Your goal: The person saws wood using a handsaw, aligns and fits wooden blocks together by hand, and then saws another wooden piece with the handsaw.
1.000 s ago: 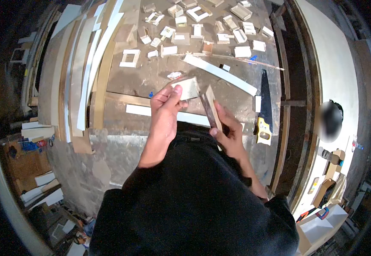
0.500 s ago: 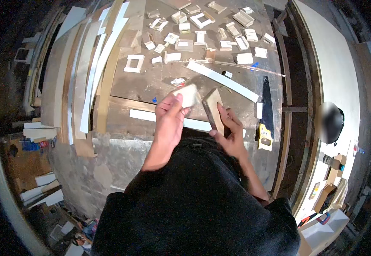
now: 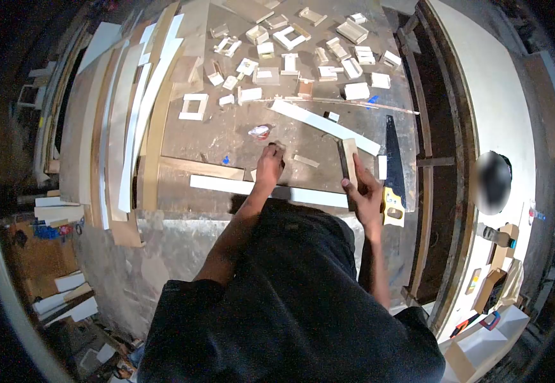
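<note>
My right hand (image 3: 365,191) is wrapped round a flat wooden block (image 3: 350,159), which stands upright at the right of the table. My left hand (image 3: 270,167) is over the middle of the table, its fingers bent together around something small and dark that I cannot make out. A thin wooden piece (image 3: 306,161) lies on the tabletop to the right of it. Above that hand is a small red and white packet (image 3: 261,131). A long white strip (image 3: 226,184) runs under the left forearm, and another white strip (image 3: 325,127) lies slantwise further back.
Several small wooden frames and boxes (image 3: 290,37) are spread over the back of the table (image 3: 226,137). Long boards (image 3: 108,127) are stacked at the left. A handsaw (image 3: 393,198) with a yellow handle lies at the right edge, near a pale bench (image 3: 488,96).
The pale piece in my left hand is no longer visible there, and that hand has moved to the tabletop. My right hand has shifted right with the block. A thin piece shows on the table.
</note>
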Tool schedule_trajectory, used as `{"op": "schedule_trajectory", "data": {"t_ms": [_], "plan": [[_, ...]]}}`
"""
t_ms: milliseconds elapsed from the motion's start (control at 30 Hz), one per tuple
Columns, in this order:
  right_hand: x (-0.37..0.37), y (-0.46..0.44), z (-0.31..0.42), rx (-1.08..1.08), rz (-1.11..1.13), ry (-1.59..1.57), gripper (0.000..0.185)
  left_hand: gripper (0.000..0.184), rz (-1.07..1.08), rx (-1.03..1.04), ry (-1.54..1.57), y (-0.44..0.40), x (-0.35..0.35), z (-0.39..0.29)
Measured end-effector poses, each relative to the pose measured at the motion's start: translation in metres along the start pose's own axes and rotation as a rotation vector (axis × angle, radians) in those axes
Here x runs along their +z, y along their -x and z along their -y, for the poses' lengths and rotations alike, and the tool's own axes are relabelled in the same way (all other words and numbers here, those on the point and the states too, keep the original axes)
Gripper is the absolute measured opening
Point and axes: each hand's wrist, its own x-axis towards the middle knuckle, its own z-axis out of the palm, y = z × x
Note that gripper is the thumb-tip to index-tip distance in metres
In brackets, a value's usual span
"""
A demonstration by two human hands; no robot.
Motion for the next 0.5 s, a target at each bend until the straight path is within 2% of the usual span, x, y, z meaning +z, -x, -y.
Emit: {"op": "schedule_trajectory", "data": {"t_ms": [33, 100, 167, 233, 300, 367, 400, 500], "plan": [[0.000, 0.004, -0.006, 0.026, -0.001, 0.000, 0.064, 0.039, -0.006, 0.007, 0.002, -0.004, 0.002, -0.002], [-0.001, 0.007, -0.007, 0.050, -0.005, 0.000, 0.064, 0.040, 0.061, -0.088, -0.257, -0.004, 0.005, -0.006], [0.000, 0.015, 0.005, 0.213, -0.010, -0.008, 0.063, 0.044, 0.065, -0.095, -0.261, -0.010, -0.018, -0.032], [-0.002, 0.016, -0.017, 0.206, -0.018, -0.019, 0.062, 0.047, 0.122, 0.040, -0.195, -0.014, -0.016, -0.038], [-0.004, 0.013, -0.031, 0.093, -0.033, -0.002, 0.061, 0.045, 0.148, 0.028, 0.151, -0.018, 0.032, -0.016], [-0.004, 0.011, -0.013, 0.166, -0.015, -0.061, 0.060, 0.036, 0.505, 0.297, -0.268, -0.023, 0.048, -0.026], [-0.005, 0.010, -0.009, 0.168, -0.016, -0.081, 0.060, 0.029, 0.453, 0.387, -0.268, -0.024, 0.050, -0.025], [-0.015, 0.010, 0.009, 0.224, -0.001, 0.021, 0.061, 0.028, 0.451, 0.341, -0.282, -0.022, 0.057, -0.026]]}}
